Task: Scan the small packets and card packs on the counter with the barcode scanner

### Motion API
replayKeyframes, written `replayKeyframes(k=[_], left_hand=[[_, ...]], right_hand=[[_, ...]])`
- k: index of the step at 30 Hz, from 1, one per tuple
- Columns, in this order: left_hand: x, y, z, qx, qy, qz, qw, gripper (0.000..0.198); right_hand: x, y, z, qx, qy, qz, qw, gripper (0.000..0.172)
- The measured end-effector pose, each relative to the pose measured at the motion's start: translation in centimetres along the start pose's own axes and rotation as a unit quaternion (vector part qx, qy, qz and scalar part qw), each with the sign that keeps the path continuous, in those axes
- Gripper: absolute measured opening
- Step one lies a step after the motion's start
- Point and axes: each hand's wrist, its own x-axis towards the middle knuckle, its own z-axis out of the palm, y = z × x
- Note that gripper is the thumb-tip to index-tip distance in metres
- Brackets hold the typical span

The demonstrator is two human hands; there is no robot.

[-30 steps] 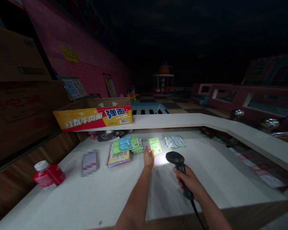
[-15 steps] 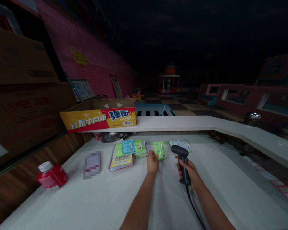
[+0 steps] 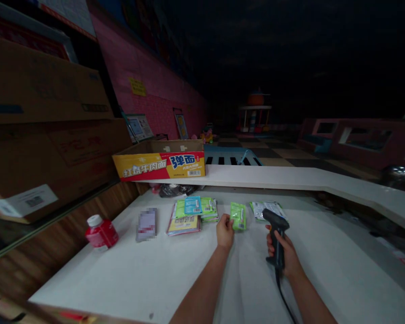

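Note:
My left hand (image 3: 225, 231) pinches the left edge of a green packet (image 3: 238, 216) on the white table. In my right hand (image 3: 283, 249) is a black barcode scanner (image 3: 277, 234), held upright by its handle, its head tilted toward the upper left and its cord trailing down. Behind the scanner head lie white and green packets (image 3: 265, 209). Left of my left hand, green packets (image 3: 207, 205) and a blue packet (image 3: 192, 205) rest on and beside a stack of yellow packages (image 3: 184, 225).
A red bottle with a white cap (image 3: 101, 232) and a blurred pale packet (image 3: 147, 224) stand at the left. An open noodle carton (image 3: 162, 165) sits on the raised white ledge (image 3: 256, 177). Large brown boxes (image 3: 54, 130) are stacked far left.
The whole view has shifted, so the tabletop things appear further right. The scanner has moved slightly right, away from the green packet; my left hand still holds that packet's edge.

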Motion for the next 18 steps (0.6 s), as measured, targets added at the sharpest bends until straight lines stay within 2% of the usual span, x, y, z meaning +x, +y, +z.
replayKeyframes(k=[3,5,10,12,15,18], left_hand=[[-0.1,0.9,-1.4,0.006,0.013,0.002,1.000,0.011],[0.7,1.7,-3.4,0.014,0.046,0.008,0.999,0.013],[4.4,3.4,-11.3,0.054,0.183,0.021,0.981,0.011],[5.7,3.8,-14.2,0.107,0.236,-0.017,0.966,0.010],[6.8,3.9,-17.1,0.203,0.240,-0.082,0.946,0.016],[7.0,3.8,-18.2,0.302,0.216,-0.146,0.917,0.024]], right_hand=[[0.1,-0.1,-0.5,0.012,-0.004,0.002,1.000,0.049],[0.0,-0.1,-0.6,0.014,-0.007,0.003,1.000,0.048],[-0.3,-0.1,-0.5,0.014,0.006,0.001,1.000,0.044],[-0.3,0.0,-0.5,0.017,0.004,0.005,1.000,0.044],[-0.1,0.2,-0.7,0.023,0.001,0.010,1.000,0.045],[0.1,0.4,-1.0,0.031,0.005,0.012,0.999,0.046]])
